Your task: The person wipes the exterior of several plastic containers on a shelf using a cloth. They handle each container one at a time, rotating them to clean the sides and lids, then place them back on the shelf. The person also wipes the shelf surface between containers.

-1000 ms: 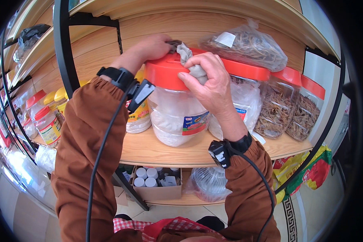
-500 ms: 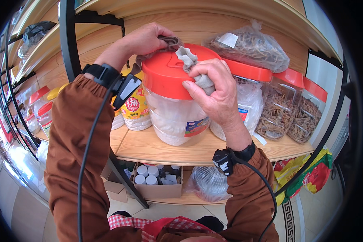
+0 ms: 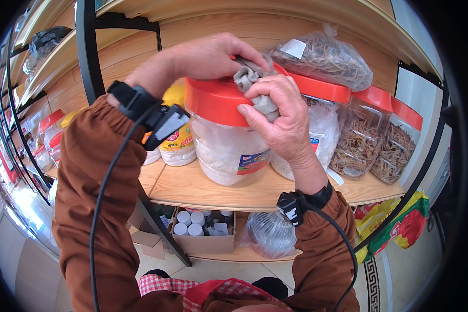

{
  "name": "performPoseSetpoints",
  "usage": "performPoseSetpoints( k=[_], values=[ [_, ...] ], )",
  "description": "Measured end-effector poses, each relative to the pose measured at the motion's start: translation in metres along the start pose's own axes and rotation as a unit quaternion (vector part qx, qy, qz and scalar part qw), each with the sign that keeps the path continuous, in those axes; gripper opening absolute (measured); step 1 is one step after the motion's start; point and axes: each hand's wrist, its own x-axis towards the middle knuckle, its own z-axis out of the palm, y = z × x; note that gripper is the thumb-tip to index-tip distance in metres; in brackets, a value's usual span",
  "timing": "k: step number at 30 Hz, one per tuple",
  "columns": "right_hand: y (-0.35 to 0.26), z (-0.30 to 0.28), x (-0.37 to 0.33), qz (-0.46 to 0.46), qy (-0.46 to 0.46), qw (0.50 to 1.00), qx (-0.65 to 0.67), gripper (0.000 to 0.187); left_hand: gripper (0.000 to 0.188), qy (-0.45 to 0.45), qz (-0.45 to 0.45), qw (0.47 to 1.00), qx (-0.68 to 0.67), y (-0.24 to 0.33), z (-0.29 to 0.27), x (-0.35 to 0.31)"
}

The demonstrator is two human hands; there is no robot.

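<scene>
A large clear plastic jar (image 3: 221,143) with a wide red lid (image 3: 213,104) stands on the wooden shelf in front of me. White contents show through its wall. Bunched in my right hand (image 3: 281,112) is a grey cloth (image 3: 246,78), pressed at the right side of the lid with fingers and thumb closed round it. My left hand (image 3: 210,56), a little smeared by motion, reaches across the lid's top, its fingers closed on another part of the same cloth. Its fingertips are partly hidden behind the cloth.
Right of the jar stand more red-lidded jars (image 3: 359,135) of dried goods, with a plastic bag (image 3: 325,57) lying on top. A yellow-lidded jar (image 3: 177,148) is at its left. Below are a cardboard box (image 3: 205,243) of white-capped bottles and a wrapped round item (image 3: 268,234). A black post (image 3: 87,52) rises at left.
My left hand has swept to the right over the lid, bringing its part of the cloth near my right hand. The right hand has barely moved and keeps its grip.
</scene>
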Motion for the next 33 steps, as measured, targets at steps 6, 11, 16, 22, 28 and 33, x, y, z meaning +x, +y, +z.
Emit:
performPoseSetpoints(
  k=[6,11,16,22,28,33],
  values=[
    [-0.009,-0.001,-0.001,-0.021,-0.006,1.0,0.007,0.024,0.039,0.101,-0.133,0.967,0.191,-0.031,-0.038,-0.027],
    [-0.01,-0.002,0.0,-0.034,-0.03,0.999,0.018,0.024,0.037,0.142,-0.199,0.95,0.196,-0.04,-0.028,-0.002],
    [-0.005,-0.001,0.0,-0.001,-0.014,1.0,0.011,0.023,0.042,0.012,-0.04,0.984,0.172,-0.018,0.0,0.011],
    [0.001,-0.002,-0.002,0.008,-0.003,1.0,0.003,0.023,0.043,0.005,0.002,0.998,0.069,0.001,-0.004,-0.019],
    [0.006,0.001,0.0,0.017,0.001,1.0,0.018,0.022,0.04,0.1,-0.145,0.98,0.093,-0.023,-0.021,-0.053],
    [0.009,0.007,0.004,0.031,-0.002,1.0,0.005,0.021,0.036,0.137,-0.185,0.959,0.164,-0.025,-0.01,-0.06]
  ],
)
